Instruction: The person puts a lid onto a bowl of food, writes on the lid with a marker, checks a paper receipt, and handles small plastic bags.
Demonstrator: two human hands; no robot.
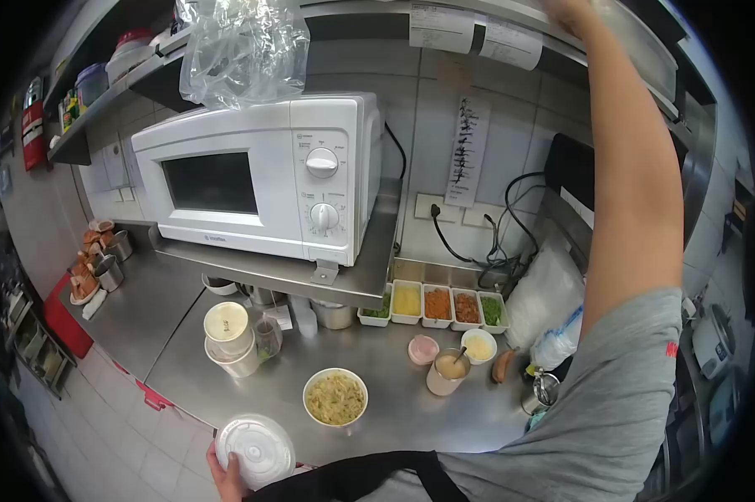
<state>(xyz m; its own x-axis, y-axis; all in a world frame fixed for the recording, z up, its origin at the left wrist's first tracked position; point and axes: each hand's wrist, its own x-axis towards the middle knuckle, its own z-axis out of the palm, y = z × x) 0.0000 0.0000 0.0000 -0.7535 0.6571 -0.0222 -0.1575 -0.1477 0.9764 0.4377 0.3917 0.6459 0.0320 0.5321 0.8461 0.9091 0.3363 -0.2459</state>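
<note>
A stainless-steel counter (415, 422) runs along a tiled wall (348, 54), with a pale tiled floor (101, 443) visible to the left. A white microwave (218, 184) sits on a raised metal shelf (369, 269) over the far side of the counter, and a clear plastic bag (243, 54) lies on top of it. To the right of the microwave, a handwritten strip of paper (468, 151) hangs on the wall above black cables. Beneath, a row of white containers (437, 309) holds green, yellow and orange-brown ingredients. Nearer stand a pink-topped tub (423, 350), a cup (444, 378) with a utensil in it and a small bowl (478, 346); to the left are stacked white tubs (229, 330). A round bowl (335, 397) of yellowish chopped food sits uncovered near the middle of the near counter. The left hand (227, 477) is low at the near left, grasping the rim of a white lid (256, 452), its thumb over the edge; the lid is left of the bowl and apart from it. The right arm (632, 184), in a short grey sleeve, stretches steeply up at the right. The right hand (568, 12) is at the overhead shelf (528, 15), partly cut off by the top edge, so whether its fingers grip anything cannot be told.
</note>
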